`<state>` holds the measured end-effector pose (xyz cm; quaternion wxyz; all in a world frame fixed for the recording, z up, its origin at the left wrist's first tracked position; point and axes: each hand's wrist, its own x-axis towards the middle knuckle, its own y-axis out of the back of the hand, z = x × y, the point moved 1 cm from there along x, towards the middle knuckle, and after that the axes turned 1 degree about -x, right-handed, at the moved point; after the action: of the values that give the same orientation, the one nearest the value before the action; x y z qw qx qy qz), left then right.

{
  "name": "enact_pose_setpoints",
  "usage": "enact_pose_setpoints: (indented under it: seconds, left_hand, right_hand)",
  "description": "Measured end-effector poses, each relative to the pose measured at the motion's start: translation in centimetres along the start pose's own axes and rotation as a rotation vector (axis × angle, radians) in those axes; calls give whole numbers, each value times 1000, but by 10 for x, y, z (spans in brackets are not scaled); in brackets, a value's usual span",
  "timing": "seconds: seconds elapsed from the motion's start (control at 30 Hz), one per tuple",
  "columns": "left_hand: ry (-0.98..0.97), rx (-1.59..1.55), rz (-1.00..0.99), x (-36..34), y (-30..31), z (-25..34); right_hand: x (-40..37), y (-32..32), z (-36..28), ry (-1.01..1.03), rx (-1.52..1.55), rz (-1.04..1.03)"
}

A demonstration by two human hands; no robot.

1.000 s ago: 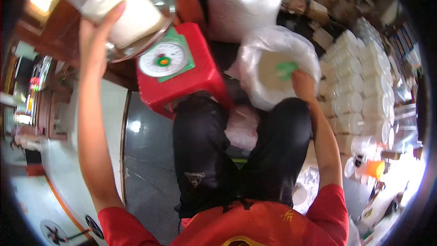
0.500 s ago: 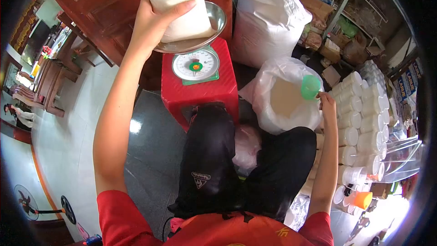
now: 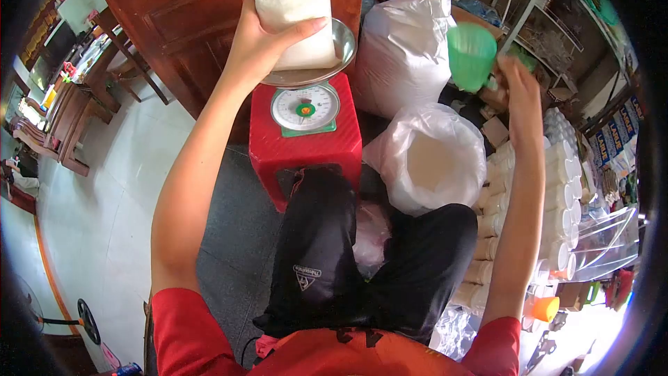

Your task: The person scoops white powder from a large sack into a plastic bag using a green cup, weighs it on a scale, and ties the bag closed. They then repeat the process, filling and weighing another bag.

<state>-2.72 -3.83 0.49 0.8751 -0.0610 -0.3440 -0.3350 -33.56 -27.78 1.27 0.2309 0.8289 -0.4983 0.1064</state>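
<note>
On one red stool [image 3: 296,153]: one scale [image 3: 305,106] | left hand [image 3: 268,43]: gripping one bag [image 3: 299,5] | right hand [image 3: 520,87]: holding one scoop [image 3: 472,56]

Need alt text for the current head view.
A person's left hand grips a clear bag of white contents at the metal pan of a dial scale on a red stool. The right hand holds a green scoop clear of an open sack with pale contents.

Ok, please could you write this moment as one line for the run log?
left hand: around filled bag in pan | right hand: holding green cup, apart from open sack | scale: on red stool
</note>
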Motion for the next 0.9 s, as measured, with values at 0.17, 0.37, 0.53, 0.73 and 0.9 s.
enact_pose_setpoints:
  seconds: [0.17,0.37,0.53,0.73,0.9]
  left_hand:
    - [-12,55,1,6,2,-3]
    - [39,58,23,6,1,2]
    - [3,19,22,11,1,-7]
    - [84,18,16,12,1,1]
    - [60,64,54,13,2,-13]
  right_hand:
    - [42,-25,-79,245,7,-31]
    - [51,-74,-167,429,-72,-108]
    - [61,-111,-189,550,-227,-83]
    - [66,-129,-197,570,-280,-118]
    - [56,-134,-200,687,-317,-118]
